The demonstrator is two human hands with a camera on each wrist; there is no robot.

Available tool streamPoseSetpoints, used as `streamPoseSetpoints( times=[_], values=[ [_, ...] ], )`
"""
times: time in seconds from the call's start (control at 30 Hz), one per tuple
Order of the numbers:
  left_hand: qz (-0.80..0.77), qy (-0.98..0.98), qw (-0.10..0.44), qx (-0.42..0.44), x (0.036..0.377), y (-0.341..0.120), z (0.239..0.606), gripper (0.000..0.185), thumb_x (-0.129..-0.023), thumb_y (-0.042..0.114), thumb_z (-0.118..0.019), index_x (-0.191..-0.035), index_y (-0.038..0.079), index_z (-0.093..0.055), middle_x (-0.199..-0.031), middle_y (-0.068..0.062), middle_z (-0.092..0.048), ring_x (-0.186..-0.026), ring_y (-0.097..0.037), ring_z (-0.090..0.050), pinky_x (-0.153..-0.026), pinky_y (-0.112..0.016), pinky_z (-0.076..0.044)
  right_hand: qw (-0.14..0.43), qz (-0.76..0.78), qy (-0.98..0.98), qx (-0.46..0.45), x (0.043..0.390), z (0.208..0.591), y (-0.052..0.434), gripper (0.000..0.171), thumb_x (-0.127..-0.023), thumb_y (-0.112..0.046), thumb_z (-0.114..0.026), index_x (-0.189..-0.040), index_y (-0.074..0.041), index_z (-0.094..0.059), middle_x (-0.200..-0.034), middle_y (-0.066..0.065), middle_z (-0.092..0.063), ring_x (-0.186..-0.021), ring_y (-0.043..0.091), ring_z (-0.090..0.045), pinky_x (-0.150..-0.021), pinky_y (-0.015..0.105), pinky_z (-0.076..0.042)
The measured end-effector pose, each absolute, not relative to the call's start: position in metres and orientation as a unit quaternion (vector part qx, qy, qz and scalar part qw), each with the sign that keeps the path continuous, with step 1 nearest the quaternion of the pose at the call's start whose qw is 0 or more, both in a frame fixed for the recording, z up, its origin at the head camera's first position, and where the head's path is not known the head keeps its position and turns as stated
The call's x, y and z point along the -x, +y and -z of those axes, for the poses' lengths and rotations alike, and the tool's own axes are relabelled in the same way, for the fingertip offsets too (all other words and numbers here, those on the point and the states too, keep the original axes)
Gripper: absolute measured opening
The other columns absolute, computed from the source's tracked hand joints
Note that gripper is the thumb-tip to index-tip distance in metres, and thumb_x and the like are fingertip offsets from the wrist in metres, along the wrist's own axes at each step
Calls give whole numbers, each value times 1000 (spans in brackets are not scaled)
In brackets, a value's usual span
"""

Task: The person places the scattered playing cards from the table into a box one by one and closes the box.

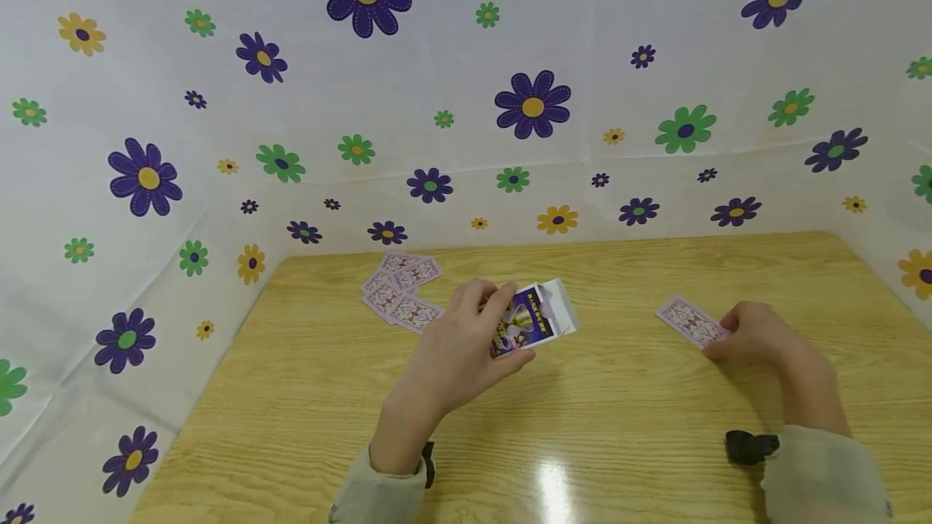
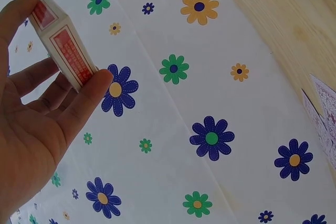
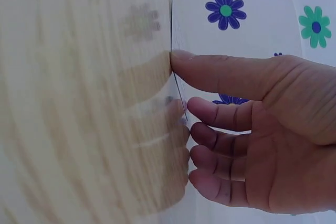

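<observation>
The left hand (image 1: 466,346) pinches the card box (image 1: 531,320), and right of the box the right hand (image 1: 757,334) seems to pinch a thin card (image 1: 690,320) that could slip.

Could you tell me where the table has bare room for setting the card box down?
Bare wood lies between the left hand holding the card box and the right hand, and along the near edge. The far-left corner, with its loose cards, is crowded.

Beige sleeves (image 1: 823,471) on both arms; black wrist straps (image 1: 750,446); hands bare.
</observation>
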State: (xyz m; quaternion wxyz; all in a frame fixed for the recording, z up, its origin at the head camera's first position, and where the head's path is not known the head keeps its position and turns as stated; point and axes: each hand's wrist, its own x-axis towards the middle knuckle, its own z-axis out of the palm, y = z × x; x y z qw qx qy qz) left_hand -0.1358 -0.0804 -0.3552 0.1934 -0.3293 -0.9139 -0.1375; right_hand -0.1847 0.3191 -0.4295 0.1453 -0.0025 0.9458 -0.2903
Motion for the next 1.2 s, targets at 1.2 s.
streamPoseSetpoints(
  times=[1.2],
  values=[
    [130,-916,187,331,138,-78,360,72,-83,44,-79,-138,7,-53,-119,-11,-55,-100,-21,-54,-69,-26,-52,112,336,935,9,187,429,311,39,-86,-7,-65,-112,18,-51,-93,23,-62,-79,28,-56,-61,32,-45]
  ],
)
